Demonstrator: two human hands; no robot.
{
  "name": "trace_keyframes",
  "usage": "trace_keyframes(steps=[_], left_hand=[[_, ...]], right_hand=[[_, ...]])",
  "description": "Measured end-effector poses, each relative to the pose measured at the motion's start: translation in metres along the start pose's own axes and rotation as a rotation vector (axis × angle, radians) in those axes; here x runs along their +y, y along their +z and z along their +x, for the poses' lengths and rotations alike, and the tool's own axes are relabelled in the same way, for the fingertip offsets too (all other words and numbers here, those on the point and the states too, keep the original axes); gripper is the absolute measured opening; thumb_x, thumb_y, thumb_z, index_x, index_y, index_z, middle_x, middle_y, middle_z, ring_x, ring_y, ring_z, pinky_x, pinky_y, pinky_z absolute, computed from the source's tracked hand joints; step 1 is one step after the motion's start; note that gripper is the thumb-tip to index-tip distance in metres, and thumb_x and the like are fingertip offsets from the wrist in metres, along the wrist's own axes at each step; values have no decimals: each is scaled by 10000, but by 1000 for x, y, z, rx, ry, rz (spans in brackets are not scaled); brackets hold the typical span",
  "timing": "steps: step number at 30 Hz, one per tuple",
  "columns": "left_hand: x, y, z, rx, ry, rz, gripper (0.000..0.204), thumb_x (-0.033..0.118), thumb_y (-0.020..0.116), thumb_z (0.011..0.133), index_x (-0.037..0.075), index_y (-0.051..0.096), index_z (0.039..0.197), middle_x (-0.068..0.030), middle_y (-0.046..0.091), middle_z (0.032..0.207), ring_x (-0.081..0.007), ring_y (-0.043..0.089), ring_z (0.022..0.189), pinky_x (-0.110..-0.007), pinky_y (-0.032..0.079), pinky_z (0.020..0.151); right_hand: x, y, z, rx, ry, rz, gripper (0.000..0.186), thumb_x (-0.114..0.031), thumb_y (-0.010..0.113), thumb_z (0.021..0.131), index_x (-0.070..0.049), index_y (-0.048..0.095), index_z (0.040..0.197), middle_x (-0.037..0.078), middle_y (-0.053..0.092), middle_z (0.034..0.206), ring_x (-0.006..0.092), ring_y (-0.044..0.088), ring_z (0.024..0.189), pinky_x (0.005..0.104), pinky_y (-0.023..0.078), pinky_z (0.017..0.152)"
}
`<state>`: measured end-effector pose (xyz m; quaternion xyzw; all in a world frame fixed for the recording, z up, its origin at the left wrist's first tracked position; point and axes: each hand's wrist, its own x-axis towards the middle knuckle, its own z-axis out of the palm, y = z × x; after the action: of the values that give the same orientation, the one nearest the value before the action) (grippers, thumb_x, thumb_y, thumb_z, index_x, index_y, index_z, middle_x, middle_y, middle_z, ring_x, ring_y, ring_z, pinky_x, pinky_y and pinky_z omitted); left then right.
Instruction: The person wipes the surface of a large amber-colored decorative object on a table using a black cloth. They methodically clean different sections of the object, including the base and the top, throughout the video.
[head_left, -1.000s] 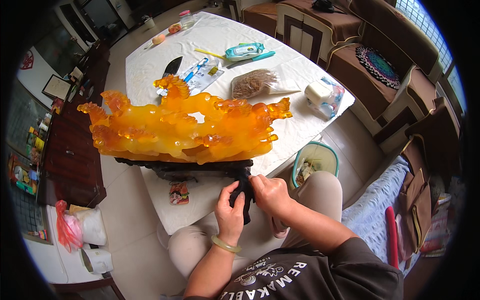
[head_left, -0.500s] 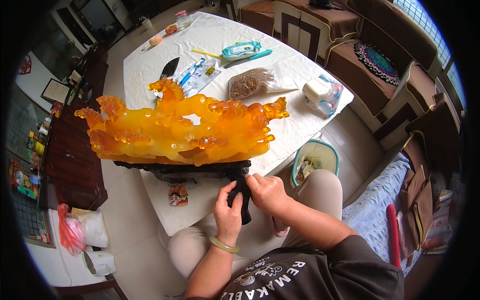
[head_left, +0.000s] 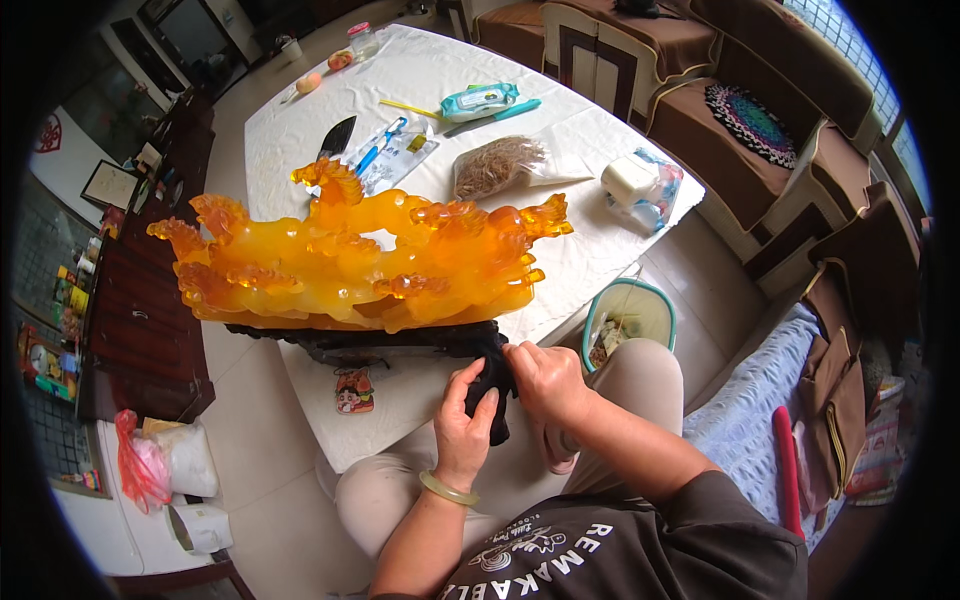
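Observation:
A large translucent amber carved ornament [head_left: 360, 275] stands on a black base [head_left: 370, 340] at the near edge of the table. Both my hands meet at the base's right end, around a bunched black cloth [head_left: 487, 385]. My left hand [head_left: 463, 425], a pale bangle on its wrist, pinches the cloth from the left between thumb and fingers. On the other side my right hand [head_left: 545, 378] has its fingers closed on the cloth's upper part, pressed close to the base. The cloth's lower end hangs loose, and some fingertips are hidden in it.
The white-covered table [head_left: 590, 255] bears a bag of dried brown strands [head_left: 500, 167], a wipes pack [head_left: 480, 102], a blue pen [head_left: 380, 145], a dark blade [head_left: 337, 137] and a tissue pack [head_left: 640, 185]. A bin [head_left: 632, 320] stands by my right knee; a cartoon tag [head_left: 354, 390] lies below the base.
Both hands have shifted slightly to the right along with the black cloth, which now bunches more at the base's right end. The ornament stays in place.

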<state>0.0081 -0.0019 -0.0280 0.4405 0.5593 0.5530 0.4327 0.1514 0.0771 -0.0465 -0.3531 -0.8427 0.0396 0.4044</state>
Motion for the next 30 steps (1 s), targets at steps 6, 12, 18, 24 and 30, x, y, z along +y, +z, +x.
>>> trace_keyframes(steps=[6,12,18,24,30], left_hand=[[-1,1,2,-21,39,63,374,-12,627,894,-11,583,1265,-70,610,1118,-167,595,1026,-291,471,931],[-9,0,3,-65,66,123,368,-5,637,892,-10,590,1257,-83,615,1109,-182,607,1006,-300,485,905],[-15,0,1,-120,60,250,367,24,648,895,-22,593,1254,-111,629,1088,-212,625,962,-324,506,865],[-3,1,-1,-140,65,185,377,37,649,891,-28,590,1259,-116,627,1109,-220,628,971,-328,504,867],[3,4,-1,-161,120,206,390,27,640,891,-31,579,1272,-107,621,1113,-205,620,968,-314,499,871]], right_hand=[[6,11,-5,-12,39,54,246,-19,644,706,-35,610,949,70,572,696,243,593,500,360,468,435],[2,23,-21,21,182,195,143,-3,636,777,-46,578,901,105,613,702,306,619,535,405,481,450],[0,24,-42,-20,259,259,113,-7,638,821,-45,573,905,120,623,705,336,626,555,416,489,462],[1,12,-36,56,216,274,138,11,643,822,-37,589,940,134,634,690,334,640,571,411,505,481],[6,7,-35,72,234,270,163,18,660,820,-33,597,962,143,651,711,329,653,588,401,509,485]])
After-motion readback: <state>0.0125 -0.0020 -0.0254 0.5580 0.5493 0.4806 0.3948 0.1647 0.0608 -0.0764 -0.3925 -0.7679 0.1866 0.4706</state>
